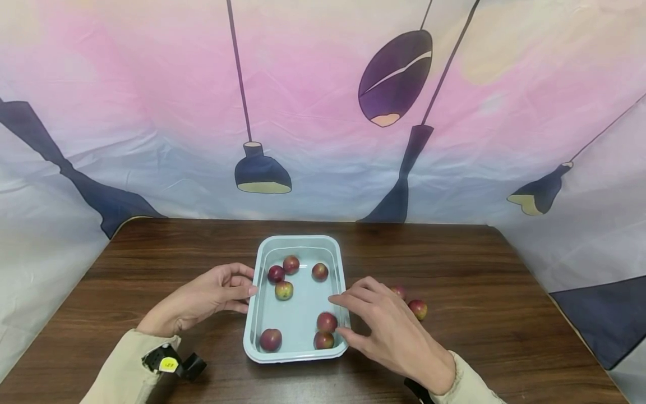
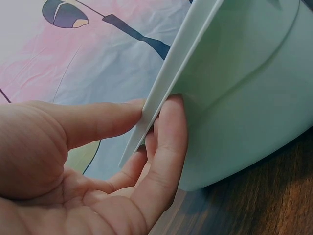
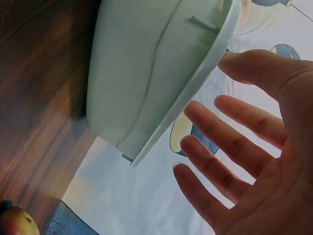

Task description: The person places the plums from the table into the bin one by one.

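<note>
A pale blue-green plastic tray [image 1: 300,317] stands on the table with several small red and yellow apples in it, such as a dark red one [image 1: 271,340] at the near left and a yellower one [image 1: 284,290]. My left hand [image 1: 222,292] pinches the tray's left rim, thumb on top and fingers beneath, as the left wrist view shows. At the right side, my right hand [image 1: 386,322] hovers with fingers spread and relaxed. Its thumb [image 3: 249,66] is right at the rim, and the other fingers hold nothing.
Beyond my right hand, two more apples lie on the table, one [image 1: 418,309] in plain sight and another [image 1: 398,292] partly hidden by the hand. The dark wooden table [image 1: 454,264] ends at a patterned cloth backdrop [image 1: 313,140].
</note>
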`<state>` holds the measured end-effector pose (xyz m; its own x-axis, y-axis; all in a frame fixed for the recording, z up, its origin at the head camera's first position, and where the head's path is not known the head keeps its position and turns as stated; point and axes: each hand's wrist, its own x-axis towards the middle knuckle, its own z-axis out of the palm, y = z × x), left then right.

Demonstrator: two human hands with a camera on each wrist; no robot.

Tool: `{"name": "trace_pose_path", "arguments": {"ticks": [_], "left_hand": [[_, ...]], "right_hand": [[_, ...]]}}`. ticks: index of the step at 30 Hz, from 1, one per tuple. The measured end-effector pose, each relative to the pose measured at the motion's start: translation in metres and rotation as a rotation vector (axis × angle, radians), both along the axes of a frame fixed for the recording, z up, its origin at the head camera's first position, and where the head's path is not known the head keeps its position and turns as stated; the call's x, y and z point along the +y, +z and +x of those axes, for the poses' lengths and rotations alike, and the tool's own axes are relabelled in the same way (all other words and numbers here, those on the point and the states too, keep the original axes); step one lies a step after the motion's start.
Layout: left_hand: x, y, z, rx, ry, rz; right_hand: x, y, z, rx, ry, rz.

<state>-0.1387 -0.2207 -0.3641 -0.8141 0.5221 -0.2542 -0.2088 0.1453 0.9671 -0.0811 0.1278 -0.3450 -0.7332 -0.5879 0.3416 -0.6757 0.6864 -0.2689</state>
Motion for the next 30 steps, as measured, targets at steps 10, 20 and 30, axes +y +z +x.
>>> {"name": "trace_pose_path", "arguments": {"ticks": [10, 20, 30], "left_hand": [[-0.001, -0.001, 0.000, 0.002, -0.008, 0.009], [-0.001, -0.002, 0.000, 0.003, -0.010, 0.011], [-0.001, -0.002, 0.000, 0.005, -0.013, 0.013]], "right_hand": [[0.006, 0.003, -0.003, 0.061, -0.022, 0.023], [0.017, 0.011, -0.010, 0.088, -0.073, 0.049], [0.025, 0.013, -0.013, 0.099, -0.109, 0.091]]}}
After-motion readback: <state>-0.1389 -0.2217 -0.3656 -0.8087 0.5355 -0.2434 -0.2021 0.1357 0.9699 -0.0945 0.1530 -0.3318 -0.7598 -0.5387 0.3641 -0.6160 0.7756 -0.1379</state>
